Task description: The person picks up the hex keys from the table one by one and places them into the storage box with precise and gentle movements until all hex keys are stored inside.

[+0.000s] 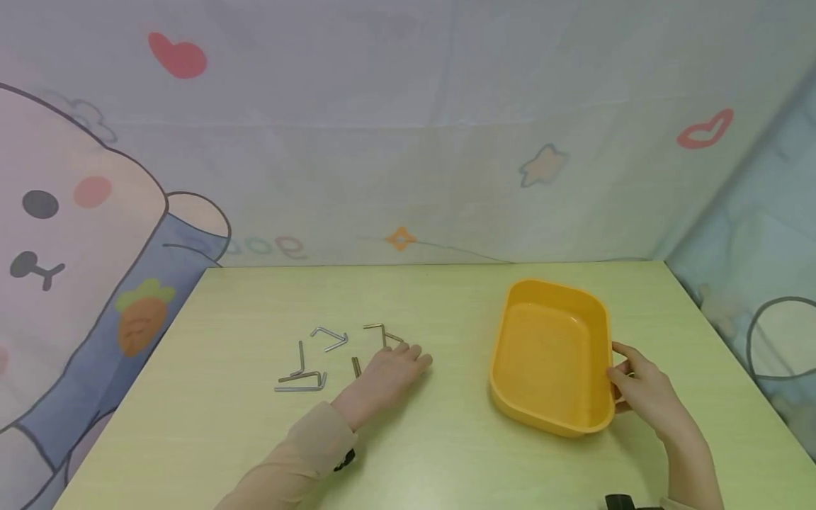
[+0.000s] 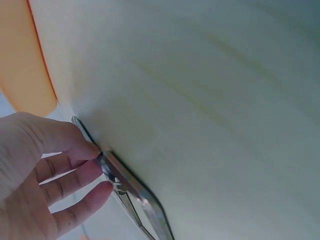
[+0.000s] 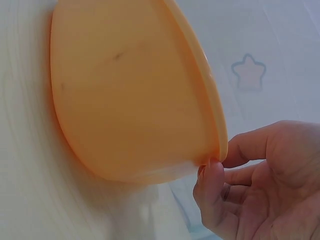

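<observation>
Low over the table, my left hand [image 1: 391, 370] has its thumb and fingertips around a metal hex key [image 2: 86, 131]. In the left wrist view more L-shaped hex keys [image 2: 156, 212] lie right at those fingertips. On the right, my right hand [image 1: 645, 388] pinches the rim of a yellow plastic tray [image 1: 553, 354] between thumb and fingers. The tray has nothing inside. Several silver and brass-coloured hex keys lie left of my left hand, among them a silver key [image 1: 296, 389] and a brass-coloured key [image 1: 373, 326]; my left hand partly covers others.
The light wooden table [image 1: 446, 467] ends at the back against a hanging cloth [image 1: 408, 142] printed with hearts and a star. A large cartoon bear print [image 1: 83, 248] covers the left side. Another cloth [image 1: 765, 234] hangs along the right edge.
</observation>
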The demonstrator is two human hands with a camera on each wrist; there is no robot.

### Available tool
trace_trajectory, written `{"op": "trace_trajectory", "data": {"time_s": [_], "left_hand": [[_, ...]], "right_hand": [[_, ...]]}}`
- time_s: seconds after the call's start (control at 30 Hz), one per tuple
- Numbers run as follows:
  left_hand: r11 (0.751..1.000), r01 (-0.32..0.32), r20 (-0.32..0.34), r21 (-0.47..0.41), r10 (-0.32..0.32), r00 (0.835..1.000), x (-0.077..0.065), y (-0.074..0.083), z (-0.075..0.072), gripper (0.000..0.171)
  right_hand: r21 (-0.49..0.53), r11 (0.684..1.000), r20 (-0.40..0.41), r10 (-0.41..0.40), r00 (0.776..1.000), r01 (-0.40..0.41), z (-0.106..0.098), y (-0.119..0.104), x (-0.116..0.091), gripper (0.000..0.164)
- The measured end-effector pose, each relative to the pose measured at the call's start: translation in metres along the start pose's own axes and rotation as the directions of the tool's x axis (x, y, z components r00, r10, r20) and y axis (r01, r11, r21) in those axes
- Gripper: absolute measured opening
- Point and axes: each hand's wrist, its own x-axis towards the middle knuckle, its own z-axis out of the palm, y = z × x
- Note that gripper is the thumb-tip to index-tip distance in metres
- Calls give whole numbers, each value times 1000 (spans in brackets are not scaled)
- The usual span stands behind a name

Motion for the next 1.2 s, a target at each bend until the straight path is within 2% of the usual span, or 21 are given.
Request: {"op": "trace_trajectory", "data": {"time_s": [0.3, 0.53, 0.7, 0.87, 1.2], "left_hand": [[998, -11, 24, -56, 12, 1000, 1, 1, -2, 26], [998, 4, 45, -66, -1, 999, 1, 3, -5, 24], [998, -21, 6, -57, 21, 1000, 1, 4, -7, 17], [997, -51, -37, -58, 48, 998, 3, 5, -9, 20], [992, -62, -42, -109, 57, 997, 4, 11, -13, 34]], "right_hand": [[-13, 1000, 7, 8, 1000, -8, 0, -3, -1, 57], [-21, 1000, 16, 20, 1000, -20, 0, -3, 0, 57], [-23, 999, 21, 22, 1000, -22, -1, -3, 2, 57], [-21, 1000, 20, 18, 1000, -18, -1, -3, 2, 58], [-11, 1000, 18, 7, 1000, -7, -1, -3, 1, 58]]}}
